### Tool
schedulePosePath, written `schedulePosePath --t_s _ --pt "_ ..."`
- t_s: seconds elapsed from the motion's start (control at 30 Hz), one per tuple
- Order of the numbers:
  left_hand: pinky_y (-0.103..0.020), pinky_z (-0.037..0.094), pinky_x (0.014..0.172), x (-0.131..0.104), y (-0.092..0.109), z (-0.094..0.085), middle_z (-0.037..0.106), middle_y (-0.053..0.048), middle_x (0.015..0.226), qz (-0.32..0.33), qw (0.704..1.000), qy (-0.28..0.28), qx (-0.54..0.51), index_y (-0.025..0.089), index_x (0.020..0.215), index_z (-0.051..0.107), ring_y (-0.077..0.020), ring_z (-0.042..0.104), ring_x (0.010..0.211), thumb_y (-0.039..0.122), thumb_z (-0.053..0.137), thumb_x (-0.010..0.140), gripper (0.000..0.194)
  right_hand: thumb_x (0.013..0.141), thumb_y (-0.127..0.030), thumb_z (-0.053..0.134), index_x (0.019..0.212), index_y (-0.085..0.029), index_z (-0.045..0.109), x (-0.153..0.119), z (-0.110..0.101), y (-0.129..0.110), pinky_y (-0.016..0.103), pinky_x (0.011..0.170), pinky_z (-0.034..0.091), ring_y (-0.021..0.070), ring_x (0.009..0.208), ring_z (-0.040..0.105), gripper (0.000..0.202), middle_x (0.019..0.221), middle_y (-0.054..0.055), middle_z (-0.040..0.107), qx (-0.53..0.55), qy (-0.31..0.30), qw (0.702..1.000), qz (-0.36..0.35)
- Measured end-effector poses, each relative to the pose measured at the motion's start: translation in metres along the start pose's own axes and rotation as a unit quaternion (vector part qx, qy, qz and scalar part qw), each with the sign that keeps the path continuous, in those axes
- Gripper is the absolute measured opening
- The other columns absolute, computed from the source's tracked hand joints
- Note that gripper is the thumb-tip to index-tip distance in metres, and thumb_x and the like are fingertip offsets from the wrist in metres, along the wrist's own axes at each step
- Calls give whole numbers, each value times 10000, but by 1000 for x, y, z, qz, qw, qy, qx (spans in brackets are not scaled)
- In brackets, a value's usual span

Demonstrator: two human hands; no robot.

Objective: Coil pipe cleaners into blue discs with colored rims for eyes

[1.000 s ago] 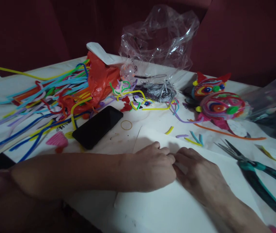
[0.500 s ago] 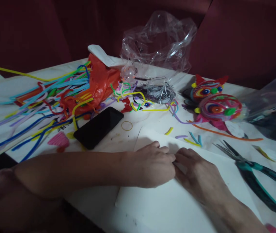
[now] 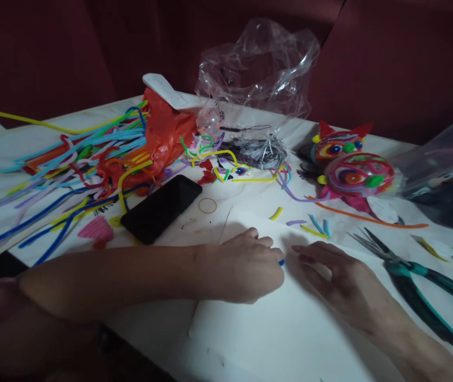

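Observation:
My left hand [image 3: 252,268] is closed over the white sheet [image 3: 266,339], with a small blue piece [image 3: 281,262] showing at its finger edge. Most of that piece is hidden by the fingers. A short gap to the right, my right hand [image 3: 338,270] hovers over the same sheet, thumb and fingers apart, nothing between them. Short cut pieces, among them a yellow one [image 3: 276,213] and a purple one [image 3: 296,223], lie just beyond the hands. Green-handled pliers [image 3: 399,262] rest with jaws open to the right of my right hand.
A black phone [image 3: 163,208] lies beyond my left forearm. Colourful pipe cleaners [image 3: 91,154] spill from a red bag [image 3: 168,130] at the left. Clear plastic [image 3: 258,74] stands at the back. Two decorated figures [image 3: 359,178] sit at the back right, beside a rubber band-like ring [image 3: 208,206] farther left.
My right hand has moved off my left hand to the right, and its fingers have parted. The blue piece at my left fingers has come into view.

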State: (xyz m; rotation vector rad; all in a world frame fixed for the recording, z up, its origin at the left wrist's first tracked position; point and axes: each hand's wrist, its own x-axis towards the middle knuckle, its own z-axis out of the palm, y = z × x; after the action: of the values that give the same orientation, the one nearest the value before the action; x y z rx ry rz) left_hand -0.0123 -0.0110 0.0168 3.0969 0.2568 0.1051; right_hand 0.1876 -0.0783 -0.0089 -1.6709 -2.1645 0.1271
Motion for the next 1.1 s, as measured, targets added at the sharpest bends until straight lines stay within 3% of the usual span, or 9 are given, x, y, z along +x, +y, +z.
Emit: schedulePosePath --t_s 0.2,0.33,0.43,0.67,0.97,1.1 --pt "-272 370 625 7 -15 -1 613 -20 772 6 998 6 -63 149 786 585 -150 545 739 142 503 799 83 865 -345 396 915 -191 630 -6 2 4 290 630 486 194 763 581 284 877 52 593 41 29 998 29" --pt "-260 393 656 14 -25 4 606 -20 818 -74 992 55 -92 172 872 617 -149 564 780 145 496 805 140 861 -348 414 922 -193 630 -8 4 7 288 650 480 199 789 575 272 895 52 588 75 39 995 48" --pt "-264 402 664 17 -25 10 597 -23 809 -100 990 46 -92 182 855 637 -157 566 766 202 535 790 122 861 -355 419 921 -198 634 -9 4 7 279 650 471 196 802 579 273 913 45 589 75 55 994 53" --pt "-262 403 708 21 -19 21 585 -25 796 -92 992 50 -72 177 807 644 -162 542 784 242 551 790 115 858 -356 422 912 -203 631 -11 4 7 281 633 468 187 777 574 265 894 39 581 77 62 994 50" --pt "-287 387 734 20 -16 19 576 -25 769 -62 996 59 -15 167 752 619 -168 529 763 236 500 828 157 868 -343 426 934 -189 629 -12 6 6 277 622 477 177 763 567 263 889 39 571 83 57 994 35" --pt "-287 393 720 20 -14 22 572 -23 746 -65 995 80 -6 162 736 610 -169 532 748 223 516 807 132 870 -339 423 932 -188 630 -10 4 4 242 539 478 170 749 570 264 873 43 572 78 64 994 28"
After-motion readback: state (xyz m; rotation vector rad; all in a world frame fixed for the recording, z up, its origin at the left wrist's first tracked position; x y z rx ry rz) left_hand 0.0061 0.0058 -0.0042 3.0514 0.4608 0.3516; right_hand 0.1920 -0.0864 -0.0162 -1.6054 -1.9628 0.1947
